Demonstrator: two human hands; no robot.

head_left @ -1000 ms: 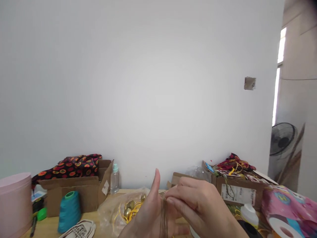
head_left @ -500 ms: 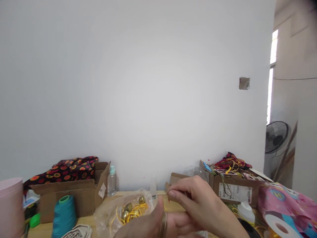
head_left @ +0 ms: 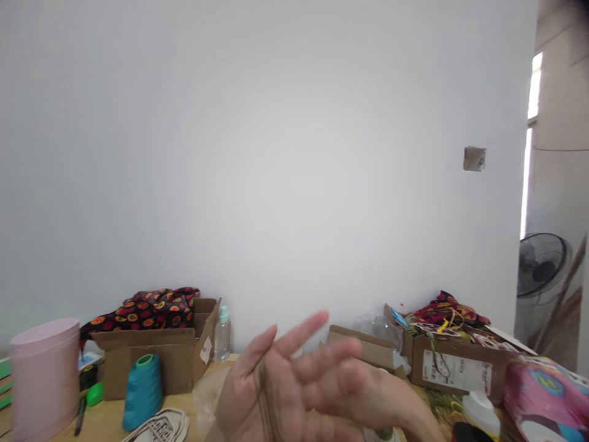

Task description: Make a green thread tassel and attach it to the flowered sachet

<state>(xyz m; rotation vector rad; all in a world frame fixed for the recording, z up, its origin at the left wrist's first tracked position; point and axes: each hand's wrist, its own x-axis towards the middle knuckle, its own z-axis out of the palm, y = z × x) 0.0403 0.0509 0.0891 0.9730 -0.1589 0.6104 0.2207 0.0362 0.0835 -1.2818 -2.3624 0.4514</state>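
Note:
My left hand [head_left: 242, 396] is raised at the bottom middle, palm towards me. A hank of thin brown thread [head_left: 265, 399] is wound round it. My right hand [head_left: 363, 393] comes in from the lower right and lies across the left one. Its fingers stretch up and to the left but are smeared by motion, so I cannot tell whether they pinch the thread. Behind the hands lies a clear plastic bag [head_left: 207, 393], mostly hidden.
A wooden table [head_left: 103, 420] carries a teal thread cone [head_left: 142, 393], a pink round box [head_left: 43, 374], wooden cut-outs [head_left: 159, 426], two cardboard boxes [head_left: 156, 356] [head_left: 453, 365] with patterned cloth, a small clear bottle [head_left: 223, 334] and pink wrapping [head_left: 547, 393]. A fan [head_left: 540, 264] stands far right.
Both hands have risen and shifted left. My right hand went from a pinch above the thread to outstretched, blurred fingers. The view has swung slightly.

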